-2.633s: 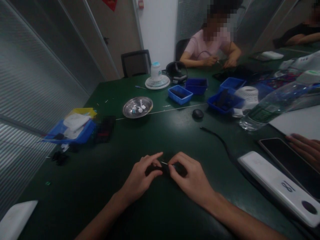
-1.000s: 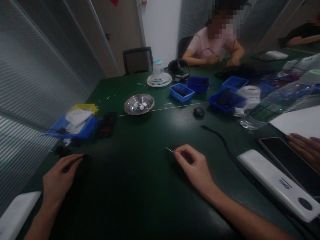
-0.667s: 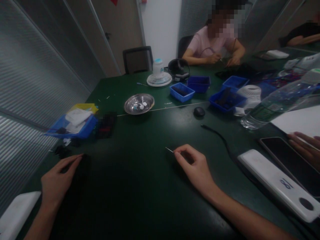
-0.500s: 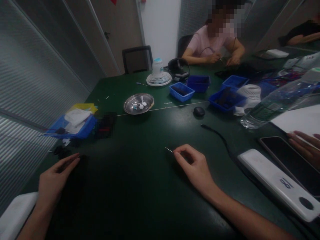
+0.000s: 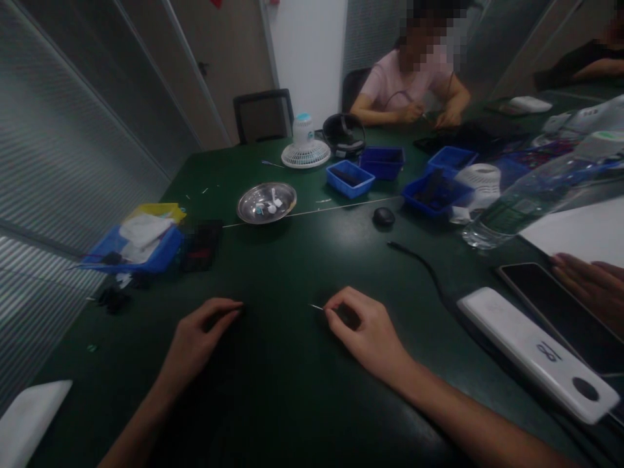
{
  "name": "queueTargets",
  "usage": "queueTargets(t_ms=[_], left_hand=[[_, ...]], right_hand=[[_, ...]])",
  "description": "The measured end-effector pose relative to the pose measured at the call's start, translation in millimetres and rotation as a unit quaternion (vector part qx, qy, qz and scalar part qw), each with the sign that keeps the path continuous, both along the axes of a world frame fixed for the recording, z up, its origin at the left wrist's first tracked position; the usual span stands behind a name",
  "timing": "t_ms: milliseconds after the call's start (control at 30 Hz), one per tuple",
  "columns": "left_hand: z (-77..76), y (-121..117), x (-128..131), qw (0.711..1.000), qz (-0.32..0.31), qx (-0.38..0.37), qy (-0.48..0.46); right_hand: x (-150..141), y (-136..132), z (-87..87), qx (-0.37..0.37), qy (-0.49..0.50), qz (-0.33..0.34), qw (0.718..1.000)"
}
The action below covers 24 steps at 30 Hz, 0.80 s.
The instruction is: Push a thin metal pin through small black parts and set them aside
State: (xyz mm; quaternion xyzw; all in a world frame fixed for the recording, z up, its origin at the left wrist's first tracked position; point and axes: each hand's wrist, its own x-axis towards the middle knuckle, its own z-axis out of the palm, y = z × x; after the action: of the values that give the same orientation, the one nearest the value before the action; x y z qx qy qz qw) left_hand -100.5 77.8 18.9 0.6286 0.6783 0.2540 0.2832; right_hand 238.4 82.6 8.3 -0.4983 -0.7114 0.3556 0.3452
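Silver-coloured thin pin, head view, pinched at one end between thumb and forefinger of the right hand; that grip is firmly on it. Free end juts out to the left of the fingertips, so the long axis runs roughly side to side, its tip pointing across toward the left hand and tilted slightly away from the wearer. Key relation, in my judgement: the gap between that tip and the left fingertips. They are well apart, at about the same depth, with the right hand the nearer, being in contact with the pin. Left grip: thumb and forefinger drawn together; whether anything sits between them cannot be told, as the tips are dark. Height of the pin over the green surface also uncertain. On the surface beyond: metal bowl with small white pieces in it, white fan, black mouse. To the left, blue bin with white cloth; to the right, black cable, white bar marked 18, phone, bottle. Another person's hand rests beyond the phone. Room dim; a person in a pink shirt sits across, beside a chair.
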Motion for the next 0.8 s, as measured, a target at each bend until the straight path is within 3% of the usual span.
queueTargets(t_ms=[100, 233, 533, 800], left_hand=[[-4.0, 8.2, 66.1, 0.989, -0.134, -0.014, -0.063], [-9.8, 17.1, 108.8, 0.977, -0.181, 0.013, -0.110], [-13.9, 15.8, 102.3, 0.974, -0.184, 0.020, -0.133], [-13.8, 18.0, 101.2, 0.955, -0.246, 0.013, -0.163]], right_hand=[[-1.2, -0.9, -0.3, 0.015, -0.010, 0.012, 1.000], [-1.8, -1.1, 0.2, 0.030, -0.022, 0.006, 0.999], [-1.6, -1.1, -0.1, 0.032, -0.050, 0.016, 0.998], [-1.8, -2.9, 0.5, 0.030, -0.053, 0.053, 0.997]])
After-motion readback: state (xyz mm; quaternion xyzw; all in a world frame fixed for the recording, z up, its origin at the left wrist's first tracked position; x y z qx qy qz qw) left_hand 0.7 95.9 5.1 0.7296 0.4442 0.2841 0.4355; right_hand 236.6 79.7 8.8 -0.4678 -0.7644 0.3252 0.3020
